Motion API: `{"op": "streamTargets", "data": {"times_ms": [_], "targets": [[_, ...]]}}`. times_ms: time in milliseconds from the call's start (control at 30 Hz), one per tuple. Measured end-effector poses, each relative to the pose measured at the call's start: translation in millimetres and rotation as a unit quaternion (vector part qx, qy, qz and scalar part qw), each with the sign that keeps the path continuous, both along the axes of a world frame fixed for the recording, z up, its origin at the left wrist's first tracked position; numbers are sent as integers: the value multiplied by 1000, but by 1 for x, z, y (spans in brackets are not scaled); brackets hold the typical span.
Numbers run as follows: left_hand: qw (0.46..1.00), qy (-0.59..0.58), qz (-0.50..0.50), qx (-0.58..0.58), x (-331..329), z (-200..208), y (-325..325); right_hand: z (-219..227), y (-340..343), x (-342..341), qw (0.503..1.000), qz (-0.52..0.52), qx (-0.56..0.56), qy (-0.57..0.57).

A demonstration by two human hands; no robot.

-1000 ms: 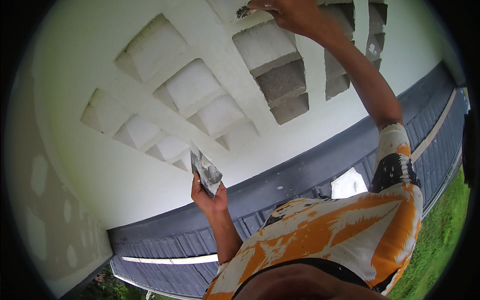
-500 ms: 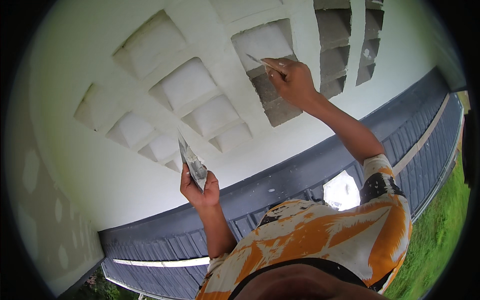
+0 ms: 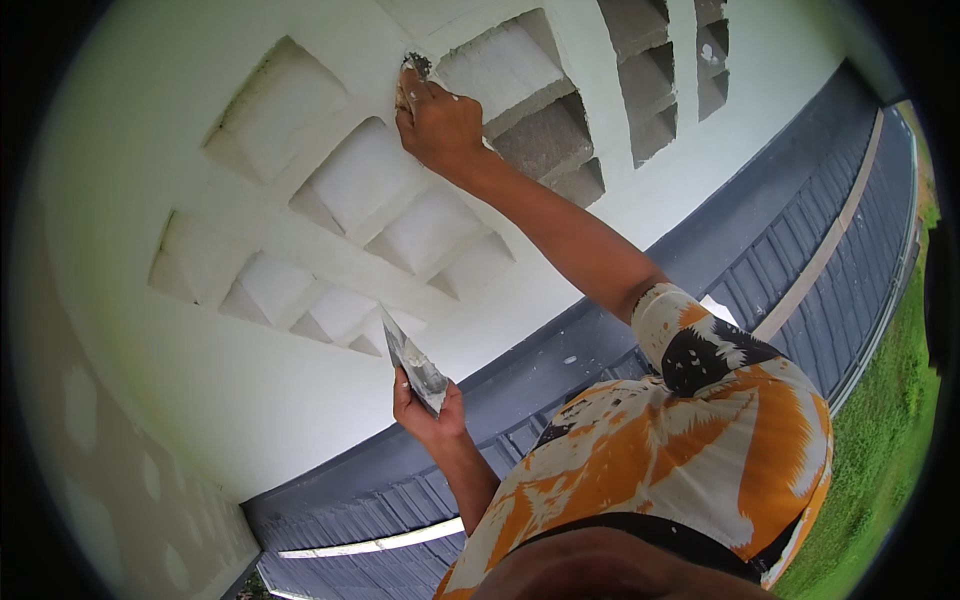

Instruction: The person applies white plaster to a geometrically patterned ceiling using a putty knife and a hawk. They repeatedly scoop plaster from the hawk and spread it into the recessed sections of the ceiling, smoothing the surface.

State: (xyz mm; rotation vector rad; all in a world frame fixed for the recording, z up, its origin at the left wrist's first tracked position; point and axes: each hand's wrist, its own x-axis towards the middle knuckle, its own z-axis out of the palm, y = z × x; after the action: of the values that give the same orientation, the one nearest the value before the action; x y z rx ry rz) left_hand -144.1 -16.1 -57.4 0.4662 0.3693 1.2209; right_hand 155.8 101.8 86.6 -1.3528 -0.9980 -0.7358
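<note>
In front of the wall, my left hand (image 3: 432, 412) is closed round a wide metal trowel (image 3: 414, 362), blade tilted up, with white-grey putty smeared on its face. My right hand (image 3: 442, 128) is raised higher and grips a putty knife (image 3: 418, 66); its small dark blade is against the white wall (image 3: 300, 400), and most of its handle is hidden by the fingers. This blade sits just left of a recess with a white-coated upper face (image 3: 500, 68). Below that face, the recess's lower parts (image 3: 545, 140) are bare grey.
Several white-coated recesses (image 3: 365, 170) lie left of my right hand. Rough grey recesses (image 3: 645, 85) run up the wall on the right. A dark tiled roof (image 3: 800, 270) with a pale batten (image 3: 825, 240) crosses below the wall. Grass (image 3: 880, 400) shows at far right.
My right hand has moved left and up with the putty knife, from inside the partly grey recess to the wall on its left. My left hand, still holding the trowel, has shifted slightly right and down.
</note>
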Motion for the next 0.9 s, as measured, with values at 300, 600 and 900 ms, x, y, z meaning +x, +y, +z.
{"op": "streamTargets", "data": {"times_ms": [300,600,900], "targets": [[997,-27,42,-62,-8,-8,-15,5,-47,44,987,-131,63,64],[999,34,-7,-31,-6,-22,-8,-16,-55,20,999,9,28,18],[996,74,-50,-28,-16,-36,-9,-61,-71,77,843,243,256,405]]}}
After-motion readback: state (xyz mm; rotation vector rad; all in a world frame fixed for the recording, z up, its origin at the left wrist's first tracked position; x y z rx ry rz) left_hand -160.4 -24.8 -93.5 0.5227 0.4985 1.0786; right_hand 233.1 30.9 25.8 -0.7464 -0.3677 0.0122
